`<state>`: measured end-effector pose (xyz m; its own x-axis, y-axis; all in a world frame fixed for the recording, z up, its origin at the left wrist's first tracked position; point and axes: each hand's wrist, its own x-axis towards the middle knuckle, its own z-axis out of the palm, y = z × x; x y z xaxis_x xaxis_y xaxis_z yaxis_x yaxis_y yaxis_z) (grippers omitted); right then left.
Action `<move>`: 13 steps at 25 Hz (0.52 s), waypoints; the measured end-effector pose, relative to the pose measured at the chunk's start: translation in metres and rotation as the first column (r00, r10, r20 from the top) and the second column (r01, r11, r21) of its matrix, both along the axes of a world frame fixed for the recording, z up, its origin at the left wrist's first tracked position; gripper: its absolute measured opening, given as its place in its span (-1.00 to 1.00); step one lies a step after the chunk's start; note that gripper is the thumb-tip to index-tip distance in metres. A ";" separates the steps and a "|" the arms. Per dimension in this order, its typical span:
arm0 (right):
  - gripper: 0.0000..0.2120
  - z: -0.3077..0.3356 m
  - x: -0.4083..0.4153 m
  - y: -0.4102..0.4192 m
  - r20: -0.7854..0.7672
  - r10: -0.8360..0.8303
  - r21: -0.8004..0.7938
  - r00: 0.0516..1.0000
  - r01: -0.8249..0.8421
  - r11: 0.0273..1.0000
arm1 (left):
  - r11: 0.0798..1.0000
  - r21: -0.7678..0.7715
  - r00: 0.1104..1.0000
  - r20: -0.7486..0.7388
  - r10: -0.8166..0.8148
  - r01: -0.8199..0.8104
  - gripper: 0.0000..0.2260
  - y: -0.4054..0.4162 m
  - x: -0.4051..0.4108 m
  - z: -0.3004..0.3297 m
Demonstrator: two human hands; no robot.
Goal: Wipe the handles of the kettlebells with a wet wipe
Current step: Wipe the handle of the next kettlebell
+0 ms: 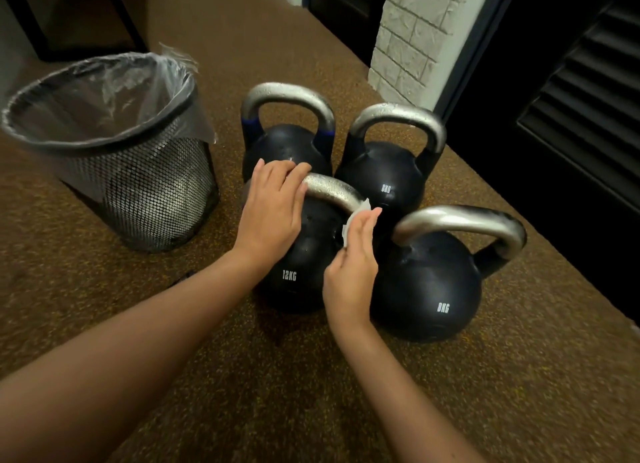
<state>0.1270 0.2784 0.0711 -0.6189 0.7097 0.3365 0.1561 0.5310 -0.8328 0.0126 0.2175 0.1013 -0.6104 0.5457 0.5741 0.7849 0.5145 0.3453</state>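
Right hand [351, 272] pinching white wet wipe [351, 225] against right end of silver steel handle [334, 190] of black 12KG kettlebell [304, 261]; left hand [273, 208] curled over left end, handle running left to right between.

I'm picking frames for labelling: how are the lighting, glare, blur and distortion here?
Head view: dim, warm light; glare on the kettlebell handles; the wet wipe and both the left hand and right hand sharp enough; forearms blur near the lower edge; wide-angle bending tilts the mesh bin.
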 end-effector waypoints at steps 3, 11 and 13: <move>-0.44 -0.005 0.001 -0.006 0.029 0.007 0.091 1.000 -0.009 0.996 | 1.000 -0.001 1.000 -0.007 0.010 -0.010 -0.66 0.001 0.000 -0.001; -0.44 0.011 -0.002 -0.009 -0.044 0.001 -0.028 0.999 -0.002 1.000 | 1.000 0.018 0.999 -0.034 0.025 -0.024 -0.67 0.003 -0.001 -0.005; -0.48 0.018 -0.009 0.009 -0.010 -0.060 -0.078 0.998 0.059 0.995 | 0.999 0.023 0.999 -0.041 0.025 -0.024 -0.67 0.003 -0.002 -0.006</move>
<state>0.1179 0.2879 0.0895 -0.5708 0.7697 0.2859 0.1755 0.4545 -0.8733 0.0105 0.2205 0.0952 -0.5991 0.5180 0.6106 0.7859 0.5262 0.3247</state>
